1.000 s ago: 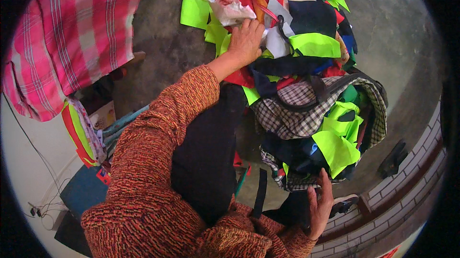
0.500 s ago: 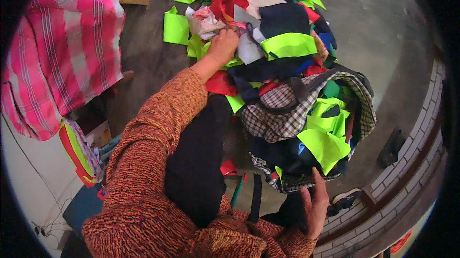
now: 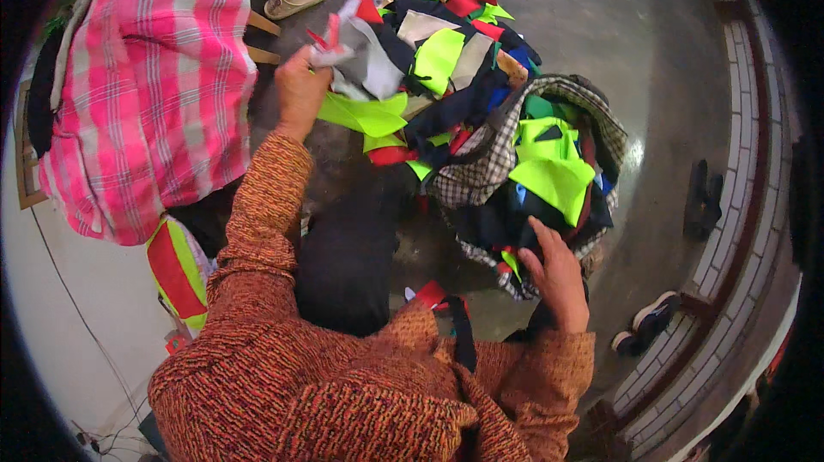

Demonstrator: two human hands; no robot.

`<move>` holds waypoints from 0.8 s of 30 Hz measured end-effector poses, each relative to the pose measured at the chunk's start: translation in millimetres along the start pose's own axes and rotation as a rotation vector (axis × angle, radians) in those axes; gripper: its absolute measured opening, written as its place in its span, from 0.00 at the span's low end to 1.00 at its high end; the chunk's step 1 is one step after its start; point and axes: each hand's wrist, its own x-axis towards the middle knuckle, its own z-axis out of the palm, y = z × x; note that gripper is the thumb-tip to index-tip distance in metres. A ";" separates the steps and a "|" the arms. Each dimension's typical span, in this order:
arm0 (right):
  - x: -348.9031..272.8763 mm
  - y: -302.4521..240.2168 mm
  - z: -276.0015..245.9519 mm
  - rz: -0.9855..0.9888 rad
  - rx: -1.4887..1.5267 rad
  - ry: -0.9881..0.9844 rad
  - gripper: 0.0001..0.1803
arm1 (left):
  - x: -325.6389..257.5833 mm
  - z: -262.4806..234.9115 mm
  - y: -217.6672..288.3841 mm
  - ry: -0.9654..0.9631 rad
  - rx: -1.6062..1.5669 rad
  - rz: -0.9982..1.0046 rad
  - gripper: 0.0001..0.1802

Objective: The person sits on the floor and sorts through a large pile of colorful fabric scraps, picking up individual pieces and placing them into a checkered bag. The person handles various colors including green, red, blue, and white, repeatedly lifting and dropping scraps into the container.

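The head-worn wide fisheye looks down over both hands [image 3: 302, 100].

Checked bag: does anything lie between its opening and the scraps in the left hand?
Yes: in this view, the cloth heap lies between the scraps in the left hand and the checked bag, whose left side also stands before the opening.

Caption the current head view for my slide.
Left hand holding fabric scraps at a scrap pile, right hand at an open checkered bag.
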 end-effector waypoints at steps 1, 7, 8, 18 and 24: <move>-4.5 -1.3 1.3 -0.004 0.007 -0.011 0.27 | 1.5 -14.4 4.7 0.074 -0.071 -0.004 0.09; -20.3 9.3 6.6 -0.091 0.016 0.124 0.25 | -2.0 -72.9 53.3 0.366 -0.471 -0.078 0.09; -20.5 8.0 6.0 -0.100 0.032 0.149 0.25 | 4.2 -74.2 56.1 0.424 -0.753 -0.076 0.09; -13.0 -3.1 12.0 -0.016 0.809 0.212 0.29 | -22.0 -82.4 157.8 0.085 -1.217 0.131 0.10; -13.4 -11.9 -5.8 -0.314 1.758 0.187 0.46 | -73.3 -30.5 226.8 -0.742 -1.954 -0.324 0.07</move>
